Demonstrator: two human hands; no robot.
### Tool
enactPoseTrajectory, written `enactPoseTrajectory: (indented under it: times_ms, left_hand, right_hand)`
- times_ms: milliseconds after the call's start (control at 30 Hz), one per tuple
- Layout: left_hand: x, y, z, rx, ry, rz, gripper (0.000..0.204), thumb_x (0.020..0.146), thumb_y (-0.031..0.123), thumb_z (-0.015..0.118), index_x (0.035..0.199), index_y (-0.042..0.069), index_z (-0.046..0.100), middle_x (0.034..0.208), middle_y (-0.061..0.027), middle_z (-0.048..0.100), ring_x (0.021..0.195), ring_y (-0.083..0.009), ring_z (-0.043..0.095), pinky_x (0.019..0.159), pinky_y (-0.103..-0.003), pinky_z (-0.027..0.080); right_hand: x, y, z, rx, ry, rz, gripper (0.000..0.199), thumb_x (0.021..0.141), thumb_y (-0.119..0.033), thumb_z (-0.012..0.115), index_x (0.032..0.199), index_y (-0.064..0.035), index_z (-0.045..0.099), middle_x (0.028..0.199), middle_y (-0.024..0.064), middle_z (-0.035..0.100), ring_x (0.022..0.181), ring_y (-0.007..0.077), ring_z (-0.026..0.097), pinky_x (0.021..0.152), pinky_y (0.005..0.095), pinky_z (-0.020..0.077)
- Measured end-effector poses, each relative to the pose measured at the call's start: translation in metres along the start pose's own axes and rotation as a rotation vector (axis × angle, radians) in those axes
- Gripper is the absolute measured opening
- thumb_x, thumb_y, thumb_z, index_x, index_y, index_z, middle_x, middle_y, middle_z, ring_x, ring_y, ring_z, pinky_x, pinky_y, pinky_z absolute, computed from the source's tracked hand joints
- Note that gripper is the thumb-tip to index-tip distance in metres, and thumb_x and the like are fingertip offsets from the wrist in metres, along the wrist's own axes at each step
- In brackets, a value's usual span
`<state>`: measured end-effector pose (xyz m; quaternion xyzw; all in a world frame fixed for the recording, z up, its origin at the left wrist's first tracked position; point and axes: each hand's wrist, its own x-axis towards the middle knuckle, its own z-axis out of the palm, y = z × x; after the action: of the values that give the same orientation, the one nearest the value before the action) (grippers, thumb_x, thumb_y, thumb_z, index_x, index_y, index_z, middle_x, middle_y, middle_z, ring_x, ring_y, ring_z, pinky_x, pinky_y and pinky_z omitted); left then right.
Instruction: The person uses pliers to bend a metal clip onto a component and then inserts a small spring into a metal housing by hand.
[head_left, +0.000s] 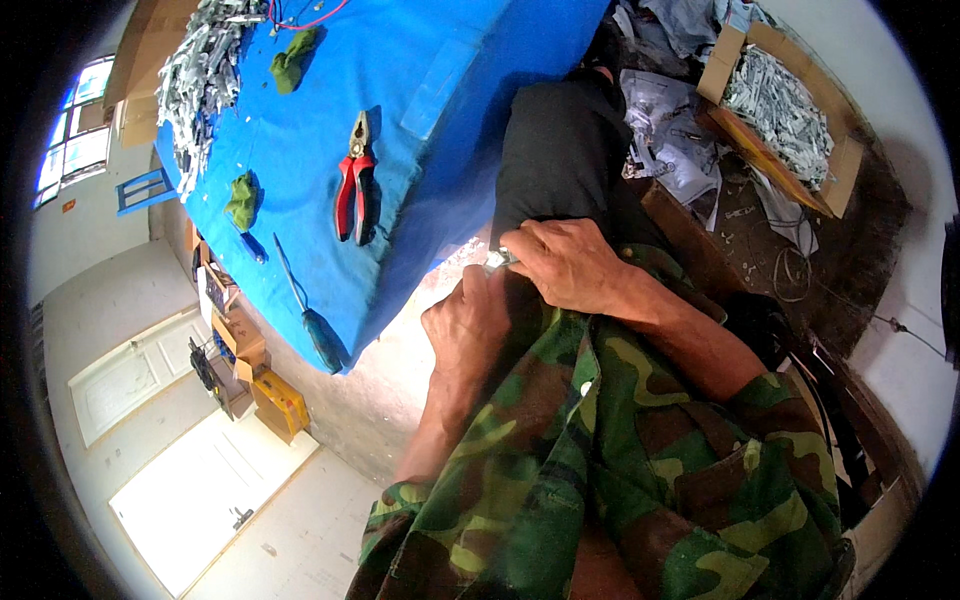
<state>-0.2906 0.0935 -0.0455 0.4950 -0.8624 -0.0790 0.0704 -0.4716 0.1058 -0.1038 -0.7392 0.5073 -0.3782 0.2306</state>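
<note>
- Head view showed a pile of grey metal parts (200,70) at the far left edge of the blue table (440,60), with red-handled pliers (355,185) and a screwdriver (305,310) near its rim.
- The left hand (470,330) and right hand (575,265) met over the lap, both pinching a small metal piece (498,259).
- Slipping fingers could have dropped it.
- A cardboard box (790,110) crowded the right; little free room remained.

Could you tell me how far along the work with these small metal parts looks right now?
A cardboard box already holds many grey metal parts. Both hands, left hand and right hand, pinch one small metal piece over the lap. A big heap of parts remains on the blue table; pliers lie unused.
</note>
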Motion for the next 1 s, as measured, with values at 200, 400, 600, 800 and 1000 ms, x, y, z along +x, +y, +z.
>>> enactPoseTrajectory:
  times_ms: [200, 400, 600, 800, 1000]
  left_hand:
    - [-0.006, 0.001, 0.014, -0.038, 0.017, -0.069, 0.024, 0.101, 0.022, 0.06, 0.085, 0.007, 0.05, 0.057, -0.0176, 0.059, 0.048, -0.0387, 0.061, 0.044, -0.049, 0.046]
    - [-0.01, 0.004, 0.016, -0.095, -0.041, -0.094, 0.021, 0.1, 0.02, 0.059, 0.089, 0.005, 0.049, 0.061, -0.0192, 0.061, 0.051, -0.0405, 0.062, 0.046, -0.05, 0.047]
    - [-0.002, -0.001, -0.01, -0.182, -0.231, -0.006, 0.022, 0.092, 0.017, 0.064, 0.096, 0.001, 0.049, 0.073, -0.0224, 0.066, 0.064, -0.0434, 0.067, 0.056, -0.052, 0.053]
    - [-0.007, -0.007, 0.004, -0.174, -0.172, -0.036, 0.022, 0.092, 0.017, 0.064, 0.095, 0.002, 0.049, 0.07, -0.0212, 0.065, 0.062, -0.0433, 0.066, 0.055, -0.052, 0.052]
    - [-0.013, -0.006, 0.032, -0.17, -0.001, -0.072, 0.016, 0.099, 0.014, 0.059, 0.09, 0.004, 0.051, 0.061, -0.0229, 0.062, 0.051, -0.0416, 0.062, 0.046, -0.05, 0.048]
  right_hand:
    - [-0.001, 0.001, 0.002, -0.005, 0.03, -0.01, 0.021, 0.089, -0.021, 0.07, 0.092, -0.0066, 0.055, 0.08, 0.0108, 0.063, 0.073, 0.0317, 0.067, 0.059, 0.0434, 0.0532]
    - [-0.004, 0.0, 0.002, -0.039, 0.035, -0.021, 0.021, 0.09, -0.022, 0.07, 0.092, -0.0069, 0.055, 0.079, 0.0103, 0.063, 0.073, 0.0304, 0.067, 0.059, 0.0419, 0.0532]
    - [-0.004, -0.001, 0.004, -0.048, 0.02, -0.025, 0.022, 0.09, -0.023, 0.07, 0.092, -0.0073, 0.055, 0.078, 0.0095, 0.062, 0.072, 0.0295, 0.067, 0.059, 0.0411, 0.0531]
    - [-0.003, -0.003, 0.004, -0.054, -0.002, 0.01, 0.02, 0.09, -0.022, 0.069, 0.093, -0.0074, 0.055, 0.08, 0.0098, 0.063, 0.073, 0.0302, 0.068, 0.059, 0.042, 0.0537]
    - [-0.002, -0.003, 0.004, -0.082, 0.01, 0.01, 0.02, 0.09, -0.02, 0.069, 0.094, -0.007, 0.055, 0.081, 0.0104, 0.063, 0.073, 0.0312, 0.068, 0.06, 0.0419, 0.0547]
